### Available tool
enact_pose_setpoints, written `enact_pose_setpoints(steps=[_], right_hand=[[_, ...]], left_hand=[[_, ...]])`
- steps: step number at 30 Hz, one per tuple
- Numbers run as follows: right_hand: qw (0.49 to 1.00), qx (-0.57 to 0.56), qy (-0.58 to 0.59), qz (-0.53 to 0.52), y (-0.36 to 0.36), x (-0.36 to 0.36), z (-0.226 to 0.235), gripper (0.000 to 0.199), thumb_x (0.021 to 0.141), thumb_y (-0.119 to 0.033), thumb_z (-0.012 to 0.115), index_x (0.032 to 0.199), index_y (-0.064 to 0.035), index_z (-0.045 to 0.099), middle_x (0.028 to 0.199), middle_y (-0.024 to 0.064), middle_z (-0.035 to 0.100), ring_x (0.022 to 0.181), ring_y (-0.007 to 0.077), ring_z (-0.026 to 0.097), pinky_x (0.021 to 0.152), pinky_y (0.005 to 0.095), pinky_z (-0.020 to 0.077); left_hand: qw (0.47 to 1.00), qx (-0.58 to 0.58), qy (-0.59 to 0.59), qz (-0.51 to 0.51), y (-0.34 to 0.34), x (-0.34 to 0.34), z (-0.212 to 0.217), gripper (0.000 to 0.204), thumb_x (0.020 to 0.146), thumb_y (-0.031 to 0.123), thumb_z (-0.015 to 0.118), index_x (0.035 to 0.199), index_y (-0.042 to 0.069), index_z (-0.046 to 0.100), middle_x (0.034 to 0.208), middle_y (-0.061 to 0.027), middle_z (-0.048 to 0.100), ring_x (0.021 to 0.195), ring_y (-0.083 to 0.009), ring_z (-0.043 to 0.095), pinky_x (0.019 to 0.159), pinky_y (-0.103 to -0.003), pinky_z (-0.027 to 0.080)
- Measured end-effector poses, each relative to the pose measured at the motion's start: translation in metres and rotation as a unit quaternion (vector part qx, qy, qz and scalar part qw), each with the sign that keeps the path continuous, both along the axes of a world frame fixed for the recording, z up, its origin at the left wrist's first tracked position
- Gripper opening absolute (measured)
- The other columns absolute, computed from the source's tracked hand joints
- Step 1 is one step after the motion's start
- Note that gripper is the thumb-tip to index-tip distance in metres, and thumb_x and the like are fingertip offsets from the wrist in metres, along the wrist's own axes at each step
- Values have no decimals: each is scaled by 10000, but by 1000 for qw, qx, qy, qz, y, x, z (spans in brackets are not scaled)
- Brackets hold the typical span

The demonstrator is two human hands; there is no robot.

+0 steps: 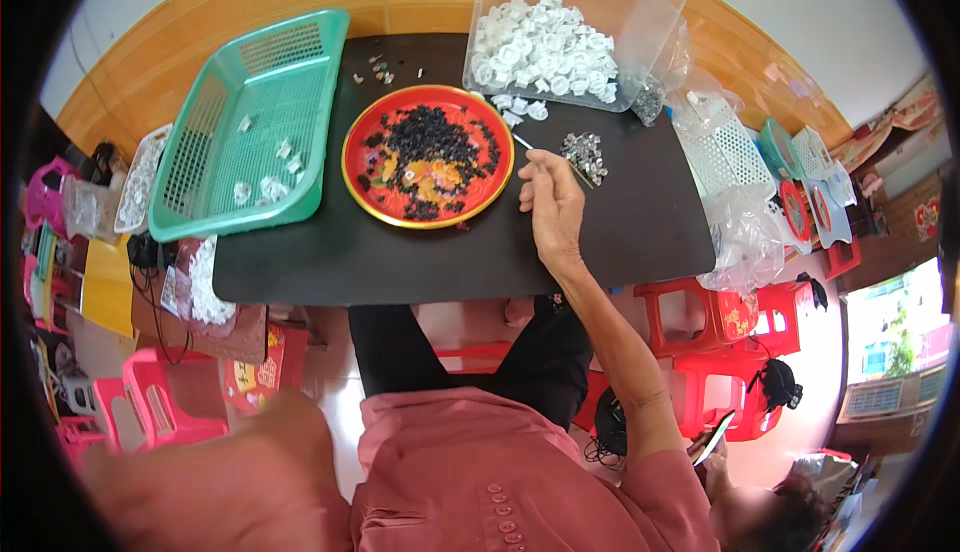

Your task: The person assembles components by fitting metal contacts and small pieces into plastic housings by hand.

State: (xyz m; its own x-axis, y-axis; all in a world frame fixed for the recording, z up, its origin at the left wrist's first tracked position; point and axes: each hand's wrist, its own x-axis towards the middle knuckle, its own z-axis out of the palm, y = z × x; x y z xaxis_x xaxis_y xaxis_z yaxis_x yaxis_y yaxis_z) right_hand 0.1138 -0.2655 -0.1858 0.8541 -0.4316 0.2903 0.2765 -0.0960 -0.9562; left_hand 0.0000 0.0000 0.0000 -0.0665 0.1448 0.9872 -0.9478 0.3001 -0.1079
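Observation:
My right hand (550,202) is over the dark table, fingers closed round a thin stick-like tool (523,142) with a pale end pointing toward a red tray. That round red tray (362,196) has a gold rim and a floral pattern, and holds many small black pieces (425,137). Beyond my right hand lies a small heap of clear, shiny pieces (584,155). At the lower left, my left arm with its hand (215,472) is close to the camera and smeared by motion; its fingers cannot be made out.
A green plastic basket (165,217) with a few white pieces stands at the table's left. At the back, a clear bin (640,2) holds many white, flower-like pieces (545,47). Red stools (690,317) stand at right, where another person's hand (715,467) holds a phone.

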Motion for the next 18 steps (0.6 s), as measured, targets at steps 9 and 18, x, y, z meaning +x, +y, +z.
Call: enact_pose_setpoints(steps=[9,18], right_hand=[[992,-78,75,65,-12,23,3,185,976,-89,467,1113,-16,569,936,27,600,710,55,556,606,203,485],[975,-221,31,-18,-59,50,9,160,879,1,552,1028,-35,599,842,68,645,643,120,623,571,265,490]], left_hand=[[844,226,454,-173,-81,54,-134,237,811,11,509,1024,-71,572,969,-192,634,950,-337,601,833,-393,480],[766,253,562,-183,-109,72,-170,159,850,-22,475,956,-16,594,972,-132,625,979,-227,586,872,-319,457]])
